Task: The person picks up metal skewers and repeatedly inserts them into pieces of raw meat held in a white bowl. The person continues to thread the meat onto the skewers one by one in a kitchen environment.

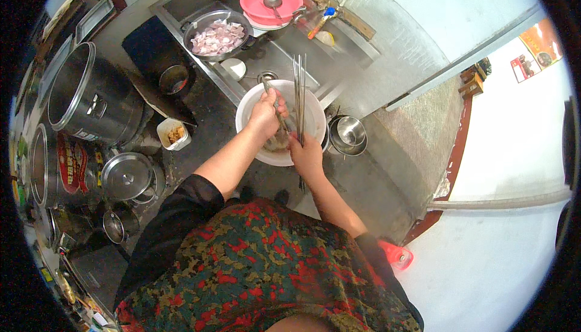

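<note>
Over a white basin, my left hand grips a long greyish prawn. One end of it sticks out above my fingers, and a darker length runs below them toward my right hand. That hand is closed around a bundle of thin metal skewers, which point up past the basin's far rim. The tips of my right fingers are close to the prawn's lower end; whether a skewer is in it I cannot tell. More greyish prawns appear to lie in the basin, partly hidden by my hands.
Beyond the basin is a stainless steel sink. On it stand a pan of cut raw meat and a pink basin with a ladle. Large steel pots stand at left, near a white tub. Metal bowls sit at right.
</note>
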`<state>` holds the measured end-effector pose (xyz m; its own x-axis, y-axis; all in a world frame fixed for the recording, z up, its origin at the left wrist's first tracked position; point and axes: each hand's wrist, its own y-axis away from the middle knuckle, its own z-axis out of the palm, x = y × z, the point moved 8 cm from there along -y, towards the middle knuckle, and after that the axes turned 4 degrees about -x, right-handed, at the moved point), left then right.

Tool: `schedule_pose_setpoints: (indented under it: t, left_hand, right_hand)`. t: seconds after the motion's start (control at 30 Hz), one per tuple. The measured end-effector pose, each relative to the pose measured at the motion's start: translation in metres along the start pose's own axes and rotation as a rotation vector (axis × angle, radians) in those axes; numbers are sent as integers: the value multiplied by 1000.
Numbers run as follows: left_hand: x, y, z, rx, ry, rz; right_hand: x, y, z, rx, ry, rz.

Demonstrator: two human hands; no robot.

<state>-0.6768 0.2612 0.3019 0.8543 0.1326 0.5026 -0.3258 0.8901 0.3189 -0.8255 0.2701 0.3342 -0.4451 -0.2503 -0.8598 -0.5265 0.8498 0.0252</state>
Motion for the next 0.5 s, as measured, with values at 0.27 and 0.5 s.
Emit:
schedule_pose_setpoints:
  t: [0.27,0.5]
  left_hand:
    - [-4,-2,-11,12,-14,0]
    - [8,-7,-7,-23,-326,-12]
  right_hand:
    - [1,-13,12,-8,-133,6]
    - [3,-14,8,-18,-418,67]
